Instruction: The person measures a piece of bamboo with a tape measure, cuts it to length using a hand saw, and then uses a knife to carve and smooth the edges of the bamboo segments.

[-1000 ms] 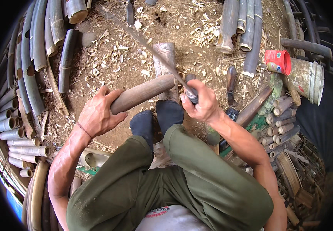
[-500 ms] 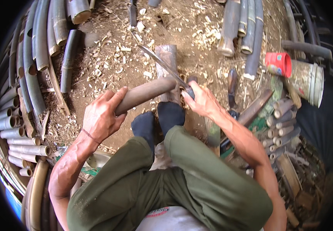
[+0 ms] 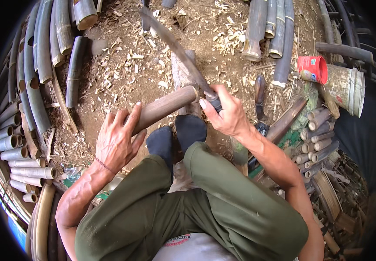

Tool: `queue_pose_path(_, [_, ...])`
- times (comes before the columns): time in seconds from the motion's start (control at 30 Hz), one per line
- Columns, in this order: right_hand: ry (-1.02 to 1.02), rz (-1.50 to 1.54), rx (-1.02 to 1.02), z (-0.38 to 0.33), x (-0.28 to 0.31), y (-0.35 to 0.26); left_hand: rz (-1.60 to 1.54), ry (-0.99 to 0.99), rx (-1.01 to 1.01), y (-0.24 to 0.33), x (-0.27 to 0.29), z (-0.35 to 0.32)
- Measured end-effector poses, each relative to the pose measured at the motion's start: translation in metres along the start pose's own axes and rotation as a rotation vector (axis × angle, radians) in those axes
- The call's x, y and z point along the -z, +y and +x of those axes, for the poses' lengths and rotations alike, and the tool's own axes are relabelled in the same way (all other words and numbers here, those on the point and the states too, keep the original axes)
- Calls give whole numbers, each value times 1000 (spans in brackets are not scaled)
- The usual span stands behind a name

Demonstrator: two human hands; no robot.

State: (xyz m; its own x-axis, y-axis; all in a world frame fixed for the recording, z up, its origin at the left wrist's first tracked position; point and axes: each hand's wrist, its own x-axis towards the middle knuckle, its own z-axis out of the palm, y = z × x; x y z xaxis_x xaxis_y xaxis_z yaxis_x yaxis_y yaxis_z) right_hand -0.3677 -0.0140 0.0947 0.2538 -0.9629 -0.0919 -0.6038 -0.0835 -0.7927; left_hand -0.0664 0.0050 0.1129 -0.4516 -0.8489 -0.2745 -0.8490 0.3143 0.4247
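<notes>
My left hand (image 3: 117, 141) grips the near end of a short brown bamboo tube (image 3: 164, 108), its fingers over the top and the thumb below. The tube slants up to the right, its far end over a worn wooden block (image 3: 180, 75) on the ground. In my right hand (image 3: 229, 114) is the dark handle of a machete (image 3: 179, 53). Its long blade, slightly blurred, points away and to the left, above the block and just past the tube's far end. My feet in dark socks (image 3: 191, 127) stand close below the tube.
Long bamboo poles (image 3: 44, 48) and cut tubes (image 3: 31, 172) lie at the left. More poles (image 3: 279, 35) lie far right, near a red container (image 3: 312, 69) and a dirty white bucket (image 3: 349, 91). A dark-handled tool (image 3: 260, 93) lies right of my hand. Pale shavings (image 3: 229, 41) litter the dirt.
The machete blade has risen and reaches farther away, its tip now near the top edge. The bamboo tube stays in my left hand, its far end shifted slightly left.
</notes>
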Motion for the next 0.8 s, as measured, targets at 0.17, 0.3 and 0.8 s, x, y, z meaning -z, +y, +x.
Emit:
queue_pose_path(0.17, [-342,-451,-233,-7,-12,58,-9,13,-46,-2,4,7])
queue_pose_path(0.3, [-159,-132,-102,-1,-3,32,-31,24,-39,-4,0,2])
queue_pose_path(0.8, [140,412,-434,-22,-9,55,-535,332,353,-93,-18,51])
